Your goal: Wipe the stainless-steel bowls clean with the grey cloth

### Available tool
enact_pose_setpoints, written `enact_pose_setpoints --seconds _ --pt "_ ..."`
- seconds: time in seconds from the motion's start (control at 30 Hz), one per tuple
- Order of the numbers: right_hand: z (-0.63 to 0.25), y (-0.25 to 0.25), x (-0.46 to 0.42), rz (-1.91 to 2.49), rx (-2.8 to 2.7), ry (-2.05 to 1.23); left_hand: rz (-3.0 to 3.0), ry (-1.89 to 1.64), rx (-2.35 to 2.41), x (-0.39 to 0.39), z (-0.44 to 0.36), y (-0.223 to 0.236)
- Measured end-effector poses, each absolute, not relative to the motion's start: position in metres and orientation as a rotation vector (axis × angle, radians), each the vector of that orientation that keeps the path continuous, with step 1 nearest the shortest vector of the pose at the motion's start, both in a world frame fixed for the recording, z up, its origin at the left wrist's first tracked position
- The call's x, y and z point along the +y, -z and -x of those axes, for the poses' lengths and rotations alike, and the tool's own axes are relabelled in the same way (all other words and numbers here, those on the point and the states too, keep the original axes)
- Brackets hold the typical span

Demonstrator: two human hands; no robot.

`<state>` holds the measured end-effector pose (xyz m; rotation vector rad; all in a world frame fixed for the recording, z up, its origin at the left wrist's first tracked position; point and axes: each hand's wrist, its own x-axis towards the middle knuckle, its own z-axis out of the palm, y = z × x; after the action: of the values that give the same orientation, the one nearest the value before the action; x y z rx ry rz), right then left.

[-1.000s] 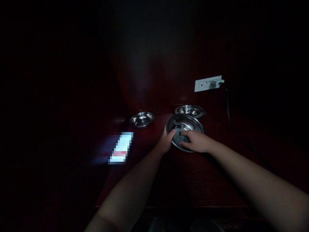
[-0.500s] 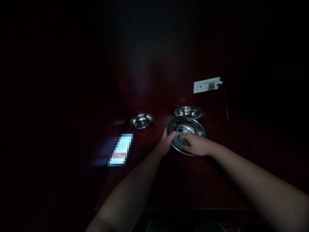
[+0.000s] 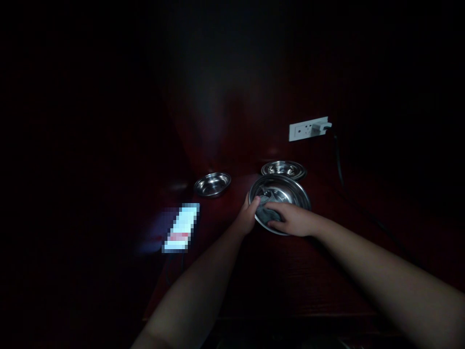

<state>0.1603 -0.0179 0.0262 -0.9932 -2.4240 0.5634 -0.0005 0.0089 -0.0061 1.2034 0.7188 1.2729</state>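
A shiny steel bowl [image 3: 290, 191] is tilted toward me above the dark red table. My left hand [image 3: 249, 213] grips its left rim, thumb on the inside and fingers behind. Inside the bowl, my right hand [image 3: 288, 218] presses a grey cloth [image 3: 267, 213] against the near inner wall, its fingers closed on the fabric. Part of the cloth lies under those fingers and is hidden. Just behind the held bowl sits a second steel dish [image 3: 283, 167], partly covered by it. Another steel bowl [image 3: 212, 184] stands apart to the left.
A glowing phone [image 3: 181, 228], its screen blurred out, lies at the table's left side with a thin cable. On the back wall is a white socket panel [image 3: 300, 131] with a plug [image 3: 321, 127] and a black cord [image 3: 339, 162] running down to the right. The surroundings are very dark.
My right hand and the cloth have shifted slightly left and down within the bowl. My left hand keeps its hold on the rim. The other dishes stay put.
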Motion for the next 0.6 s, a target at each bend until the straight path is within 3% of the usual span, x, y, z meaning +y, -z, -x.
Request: enact_pose_setpoints --seconds 0.3,0.6 --pt "-0.1576 -0.026 -0.0161 0.794 -2.326 -0.401 -1.162 -0.995 0.773 0.0018 0.0048 0.0024" --pt "-0.1586 -0.0219 -0.0162 0.913 -2.361 -0.313 -1.182 -0.988 0.788 0.001 0.0016 0.0001"
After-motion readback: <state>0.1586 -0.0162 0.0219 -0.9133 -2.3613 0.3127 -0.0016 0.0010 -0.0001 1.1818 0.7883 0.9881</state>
